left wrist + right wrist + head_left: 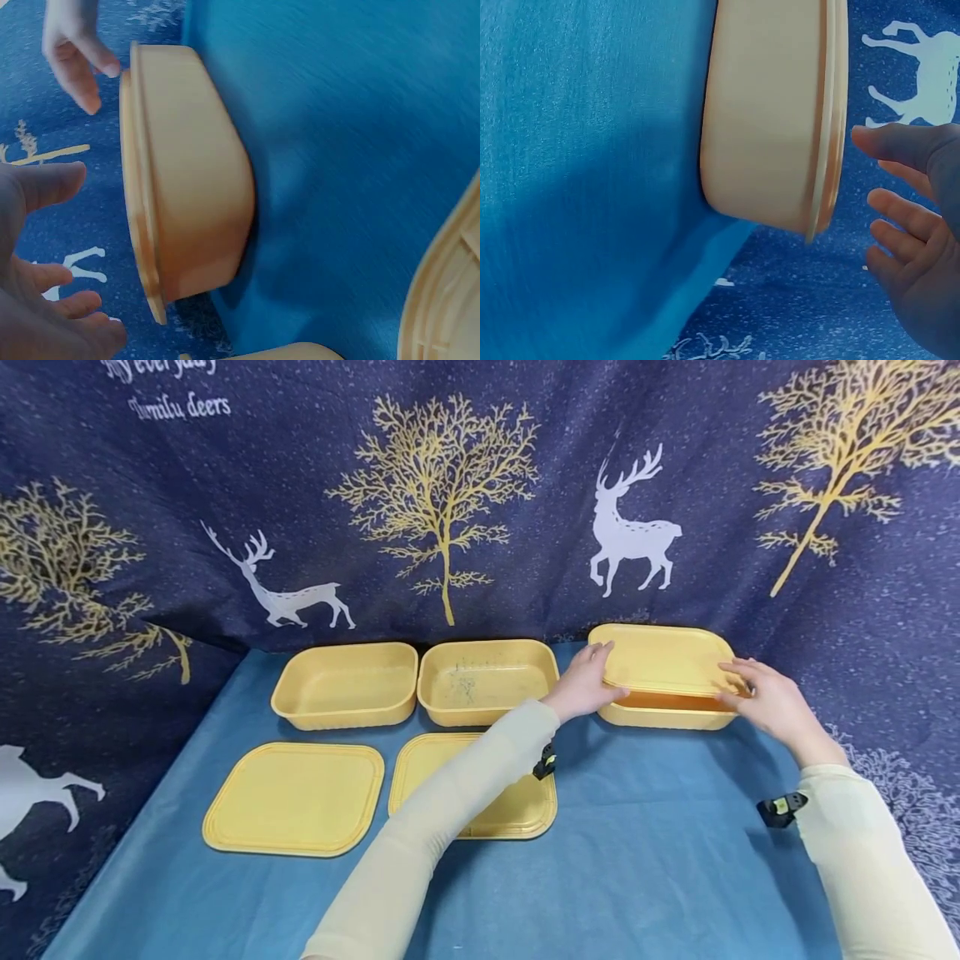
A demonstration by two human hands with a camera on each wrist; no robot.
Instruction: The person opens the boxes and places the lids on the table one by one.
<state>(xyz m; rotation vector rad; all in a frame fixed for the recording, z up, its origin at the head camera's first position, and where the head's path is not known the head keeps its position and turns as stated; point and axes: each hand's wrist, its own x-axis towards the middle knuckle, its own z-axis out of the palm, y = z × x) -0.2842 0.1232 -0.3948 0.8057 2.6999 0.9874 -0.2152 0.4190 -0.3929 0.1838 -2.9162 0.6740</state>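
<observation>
A yellow lid [663, 656] lies over a yellow rectangular box [667, 719] at the back right. In the head view, an orange strip of the box's inside shows below the lid's front edge. My left hand [582, 683] is at the lid's left end, fingers spread. At the right end is my right hand [772, 702], thumb and fingers apart around the corner. Both wrist views show the lid's rim [142, 187] along the box top. There, the right thumb [885, 142] points at the rim with a small gap between.
Two more yellow boxes without lids, one left [345, 685] and one middle [487, 683], stand along the back. Flat in front of them lie two lids [294, 799] [517, 810], the second partly behind my left sleeve. A dark blue deer-print cloth [525, 527] hangs behind the blue-covered table [637, 860].
</observation>
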